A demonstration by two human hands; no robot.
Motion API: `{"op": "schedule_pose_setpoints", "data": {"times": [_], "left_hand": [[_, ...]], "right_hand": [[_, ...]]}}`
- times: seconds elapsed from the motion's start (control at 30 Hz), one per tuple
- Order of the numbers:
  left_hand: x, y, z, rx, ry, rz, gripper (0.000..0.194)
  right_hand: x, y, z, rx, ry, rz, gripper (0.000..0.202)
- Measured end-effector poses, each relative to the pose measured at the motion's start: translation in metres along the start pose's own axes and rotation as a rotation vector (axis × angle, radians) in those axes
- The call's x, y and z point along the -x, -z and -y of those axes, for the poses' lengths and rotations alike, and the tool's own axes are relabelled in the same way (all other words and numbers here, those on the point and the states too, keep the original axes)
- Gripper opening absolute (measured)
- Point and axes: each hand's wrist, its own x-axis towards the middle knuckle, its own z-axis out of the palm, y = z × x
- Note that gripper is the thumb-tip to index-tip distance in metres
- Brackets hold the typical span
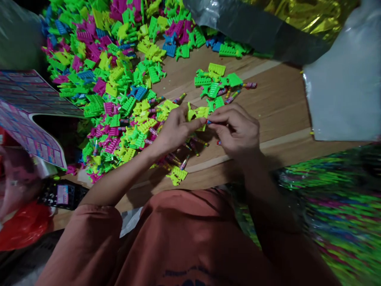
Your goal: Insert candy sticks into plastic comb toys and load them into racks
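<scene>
My left hand (178, 128) is closed on a yellow plastic piece (198, 113), thumb pressed along its lower edge. Touching the piece's right side, my right hand (236, 129) pinches a small wrapped tube (209, 122), mostly hidden by the fingers. Just beyond the hands lies a small group of green and yellow pieces (213, 89) with several wrapped tubes (232, 96) among them. More tubes (184, 162) are scattered below and beside my left hand. One yellow piece (177, 174) rests near the table's front edge.
A large pile of green, yellow, pink and blue pieces (101, 75) covers the left of the wooden table (279, 99). A whitish packet (342, 87) lies at the right. Bags of colourful items (336, 206) are at the lower right, printed card sheets (38, 115) at the left.
</scene>
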Motion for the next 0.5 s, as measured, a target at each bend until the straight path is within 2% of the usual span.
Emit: {"op": "schedule_pose_setpoints", "data": {"times": [0.13, 0.27, 0.3, 0.37, 0.43, 0.5], "left_hand": [[0.012, 0.009, 0.000, -0.231, -0.137, -0.035, 0.048], [0.029, 0.042, -0.023, -0.404, -0.124, 0.047, 0.044], [0.034, 0.053, -0.031, -0.480, -0.130, 0.058, 0.042], [0.042, 0.078, -0.050, -0.665, -0.178, 0.020, 0.043], [0.043, 0.102, -0.065, -0.821, -0.248, -0.098, 0.046], [0.032, 0.121, -0.075, -0.863, -0.285, -0.243, 0.045]], "right_hand": [[0.006, -0.010, 0.012, 0.046, 0.030, 0.012, 0.020], [0.006, -0.010, 0.018, -0.040, 0.004, 0.180, 0.016], [0.003, -0.005, 0.014, -0.050, -0.040, 0.213, 0.017], [-0.003, 0.010, -0.005, -0.014, -0.154, 0.184, 0.017], [-0.010, 0.027, -0.035, 0.068, -0.230, 0.084, 0.014], [-0.015, 0.041, -0.066, 0.157, -0.224, 0.062, 0.015]]}}
